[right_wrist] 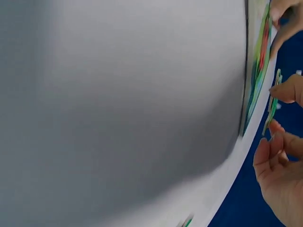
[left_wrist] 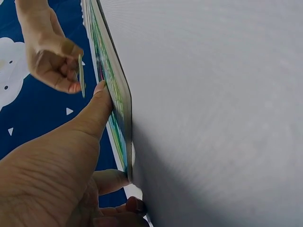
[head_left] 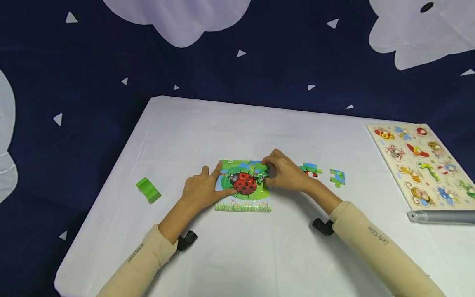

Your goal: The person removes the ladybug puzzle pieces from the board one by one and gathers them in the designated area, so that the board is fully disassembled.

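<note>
A ladybug jigsaw puzzle [head_left: 243, 202] lies flat on the white table. My left hand [head_left: 200, 189] steadies it, the straight thumb pressing on the picture and the index finger at the upper left edge. In the left wrist view, that thumb [left_wrist: 97, 106] rests on the board's face. Over the puzzle's right side, my right hand [head_left: 285, 173] pinches a green puzzle piece [right_wrist: 271, 111] between thumb and fingertips. Seen edge-on in the left wrist view, the piece [left_wrist: 81, 75] stands off the board's face. Two loose pieces, one with red [head_left: 311, 170] and one blue-green [head_left: 337, 177], lie right of that hand.
A folded green strip [head_left: 149, 189] lies left of the puzzle. On the right stand a pegged insect board [head_left: 426, 165] and a grey tube [head_left: 441, 217] along its near edge. Behind the table [head_left: 237, 255] hangs a dark blue cloth [head_left: 208, 70] with pale shapes.
</note>
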### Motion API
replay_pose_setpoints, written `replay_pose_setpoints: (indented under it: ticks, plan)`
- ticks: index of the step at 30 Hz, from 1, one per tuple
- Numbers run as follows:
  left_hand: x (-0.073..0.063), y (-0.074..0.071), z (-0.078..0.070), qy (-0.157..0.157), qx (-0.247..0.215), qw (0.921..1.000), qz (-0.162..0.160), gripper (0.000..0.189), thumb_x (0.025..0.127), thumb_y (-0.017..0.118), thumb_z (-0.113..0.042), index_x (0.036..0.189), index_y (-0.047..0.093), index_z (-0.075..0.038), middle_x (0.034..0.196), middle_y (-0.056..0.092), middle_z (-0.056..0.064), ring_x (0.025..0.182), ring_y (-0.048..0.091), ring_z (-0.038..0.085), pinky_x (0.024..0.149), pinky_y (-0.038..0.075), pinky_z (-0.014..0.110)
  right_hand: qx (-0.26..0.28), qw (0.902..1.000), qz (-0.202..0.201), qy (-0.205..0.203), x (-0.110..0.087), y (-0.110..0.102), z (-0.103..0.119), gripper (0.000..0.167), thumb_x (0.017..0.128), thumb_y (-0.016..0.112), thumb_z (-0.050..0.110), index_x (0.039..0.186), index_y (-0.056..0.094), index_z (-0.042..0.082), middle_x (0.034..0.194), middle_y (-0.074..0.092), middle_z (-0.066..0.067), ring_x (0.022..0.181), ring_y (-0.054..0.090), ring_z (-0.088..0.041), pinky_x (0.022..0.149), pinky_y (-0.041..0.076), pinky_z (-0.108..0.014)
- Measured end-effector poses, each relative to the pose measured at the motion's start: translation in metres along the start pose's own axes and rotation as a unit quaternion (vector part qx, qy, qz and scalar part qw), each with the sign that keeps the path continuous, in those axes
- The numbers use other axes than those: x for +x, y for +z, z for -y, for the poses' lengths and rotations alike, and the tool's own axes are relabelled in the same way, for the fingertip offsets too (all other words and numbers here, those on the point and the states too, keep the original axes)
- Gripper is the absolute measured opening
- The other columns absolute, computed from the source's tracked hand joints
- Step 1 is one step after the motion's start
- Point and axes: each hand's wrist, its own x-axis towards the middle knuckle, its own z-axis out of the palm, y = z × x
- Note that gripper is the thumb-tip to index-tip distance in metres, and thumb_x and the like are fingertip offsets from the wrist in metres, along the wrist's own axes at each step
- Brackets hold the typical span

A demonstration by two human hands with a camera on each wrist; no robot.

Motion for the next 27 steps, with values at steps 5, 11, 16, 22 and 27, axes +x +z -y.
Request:
replay_pose_setpoints:
  ticks: [5,11,16,22,27]
  plan:
    - [0.000,-0.001,0.001,0.001,0.002,1.0000,-0.001,0.102,0.080,0.061,-0.076,0.155,0.034,-0.013,0.098,0.057,0.018,0.046,0.039,0.016,0.041,0.032,0.029,-0.023,0.9997,0.005,-0.008,-0.010,-0.016,-0.020,0.048,0.073,0.077,0.006,0.118,0.064,-0.003,0.097,0.047,-0.008,0.086,0.043,-0.019,0.074,0.039,-0.034]
    - [-0.001,-0.002,0.001,0.000,0.000,1.0000,0.002,0.103,0.079,0.062,-0.076,0.155,0.034,-0.013,0.100,0.058,0.018,0.047,0.041,0.016,0.042,0.032,0.029,-0.049,0.9987,0.011,0.001,-0.015,-0.032,-0.035,0.046,0.074,0.078,0.007,0.117,0.065,-0.003,0.097,0.048,-0.009,0.085,0.044,-0.020,0.075,0.040,-0.036]
    - [-0.002,-0.002,0.001,0.003,-0.003,1.0000,-0.002,0.102,0.079,0.063,-0.075,0.155,0.036,-0.012,0.099,0.058,0.019,0.047,0.041,0.016,0.042,0.033,0.029,-0.064,0.9979,0.011,-0.002,-0.014,-0.039,-0.046,0.045,0.074,0.079,0.006,0.116,0.066,-0.003,0.095,0.047,-0.010,0.083,0.045,-0.020,0.073,0.039,-0.035]
    - [-0.002,-0.002,0.000,0.002,-0.004,1.0000,0.000,0.102,0.079,0.063,-0.075,0.155,0.035,-0.013,0.102,0.058,0.020,0.047,0.041,0.016,0.042,0.033,0.030,-0.067,0.9975,0.018,-0.013,-0.009,-0.039,-0.053,0.045,0.076,0.080,0.008,0.117,0.066,-0.004,0.094,0.047,-0.009,0.082,0.045,-0.018,0.072,0.039,-0.034]
    - [-0.002,-0.002,0.000,0.004,-0.007,1.0000,0.000,0.102,0.079,0.063,-0.075,0.155,0.035,-0.012,0.101,0.058,0.020,0.047,0.042,0.017,0.042,0.033,0.030,-0.070,0.9972,0.024,-0.009,-0.006,-0.039,-0.055,0.046,0.075,0.080,0.008,0.118,0.066,-0.004,0.095,0.048,-0.009,0.082,0.045,-0.019,0.073,0.040,-0.034]
